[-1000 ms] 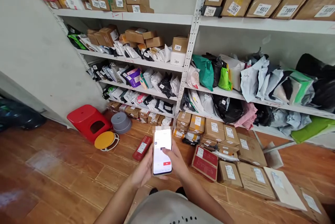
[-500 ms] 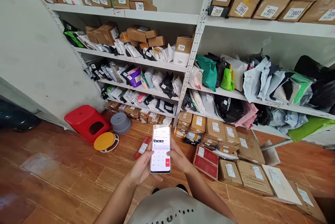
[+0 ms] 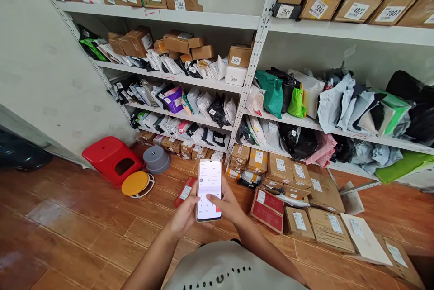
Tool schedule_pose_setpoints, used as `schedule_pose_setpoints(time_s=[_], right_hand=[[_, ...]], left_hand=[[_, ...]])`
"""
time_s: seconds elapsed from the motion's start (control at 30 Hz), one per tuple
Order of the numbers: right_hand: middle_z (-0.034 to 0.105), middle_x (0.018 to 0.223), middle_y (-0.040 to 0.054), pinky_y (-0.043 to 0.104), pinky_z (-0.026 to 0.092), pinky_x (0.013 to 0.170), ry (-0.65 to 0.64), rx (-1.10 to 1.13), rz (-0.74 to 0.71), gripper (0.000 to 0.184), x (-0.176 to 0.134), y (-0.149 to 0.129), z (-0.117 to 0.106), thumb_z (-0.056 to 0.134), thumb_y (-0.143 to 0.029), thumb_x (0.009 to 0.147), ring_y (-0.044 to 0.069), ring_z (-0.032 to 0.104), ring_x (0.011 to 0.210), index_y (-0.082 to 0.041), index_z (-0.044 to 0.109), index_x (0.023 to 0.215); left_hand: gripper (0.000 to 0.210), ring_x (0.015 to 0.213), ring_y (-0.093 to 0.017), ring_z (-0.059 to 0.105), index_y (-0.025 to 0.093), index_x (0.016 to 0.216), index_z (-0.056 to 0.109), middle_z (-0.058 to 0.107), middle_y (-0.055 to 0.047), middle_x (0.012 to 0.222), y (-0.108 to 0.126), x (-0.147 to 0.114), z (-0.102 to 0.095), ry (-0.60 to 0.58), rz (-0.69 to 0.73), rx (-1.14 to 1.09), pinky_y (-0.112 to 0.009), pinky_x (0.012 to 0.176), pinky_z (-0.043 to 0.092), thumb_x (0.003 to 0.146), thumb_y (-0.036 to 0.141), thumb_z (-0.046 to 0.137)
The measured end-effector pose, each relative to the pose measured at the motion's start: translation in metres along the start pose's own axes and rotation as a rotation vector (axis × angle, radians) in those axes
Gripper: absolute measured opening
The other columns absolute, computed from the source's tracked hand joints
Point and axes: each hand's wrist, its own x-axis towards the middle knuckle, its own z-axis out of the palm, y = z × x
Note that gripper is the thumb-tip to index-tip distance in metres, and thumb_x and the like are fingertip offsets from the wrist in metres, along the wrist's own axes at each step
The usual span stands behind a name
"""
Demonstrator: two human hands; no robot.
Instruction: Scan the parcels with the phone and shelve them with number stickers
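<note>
A smartphone with a lit number keypad on its screen is held upright in front of my body. My left hand grips its left side, the thumb resting at the keypad's left edge. My right hand wraps the right side, and its thumb reaches over the middle of the keypad. The fingers behind the phone are hidden. Beyond the phone, a flat red parcel with a white label lies on the floor.
White metal shelves hold rows of bagged parcels and numbered boxes. Cardboard boxes and a red box lie on the floor at right. A red stool, a grey stool and a yellow-topped stool stand at left.
My right thumb has moved left from the phone's edge onto the middle of the keypad. A dark pop-up on the screen is gone. The view has shifted slightly.
</note>
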Motion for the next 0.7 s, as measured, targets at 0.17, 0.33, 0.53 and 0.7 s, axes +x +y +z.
schedule_pose_setpoints(time_s=[0.17, 0.33, 0.53, 0.7], right_hand=[[0.059, 0.121, 0.0077, 0.041, 0.047, 0.090, -0.124, 0.042, 0.026, 0.071, -0.004, -0.009, -0.007, 0.076, -0.033, 0.078, 0.029, 0.056, 0.110, -0.025, 0.039, 0.137], [0.052, 0.133, 0.0085, 0.041, 0.045, 0.094, -0.272, 0.060, 0.045, 0.091, -0.009, -0.022, -0.017, 0.073, -0.020, 0.073, 0.029, 0.051, 0.118, -0.025, 0.023, 0.149], [0.059, 0.122, 0.0032, 0.040, 0.040, 0.098, -0.146, 0.051, 0.049, 0.058, -0.006, -0.019, -0.018, 0.057, -0.019, 0.075, 0.027, 0.051, 0.114, -0.025, 0.050, 0.132], [0.061, 0.123, 0.0036, 0.039, 0.041, 0.094, -0.113, 0.087, 0.082, 0.060, -0.001, -0.014, -0.016, 0.056, -0.022, 0.072, 0.029, 0.052, 0.110, -0.024, 0.050, 0.132]], left_hand=[[0.082, 0.103, -0.031, 0.063, 0.041, 0.155, 0.013, 0.045, -0.008, 0.148, -0.001, 0.004, 0.001, -0.034, 0.006, -0.027, -0.031, 0.059, 0.056, 0.084, 0.028, 0.051], [0.089, 0.100, -0.035, 0.064, 0.039, 0.156, 0.004, 0.046, -0.013, 0.146, -0.001, 0.006, 0.002, 0.007, -0.028, 0.027, -0.032, 0.049, 0.056, 0.082, 0.035, 0.055], [0.092, 0.099, -0.034, 0.064, 0.040, 0.155, -0.001, 0.044, -0.014, 0.147, -0.002, 0.009, 0.002, 0.049, -0.053, 0.034, -0.030, 0.048, 0.055, 0.083, 0.035, 0.056], [0.104, 0.104, -0.033, 0.063, 0.044, 0.154, -0.004, 0.042, -0.009, 0.150, -0.004, 0.010, -0.012, -0.095, -0.037, -0.060, -0.037, 0.058, 0.060, 0.071, 0.015, 0.051]])
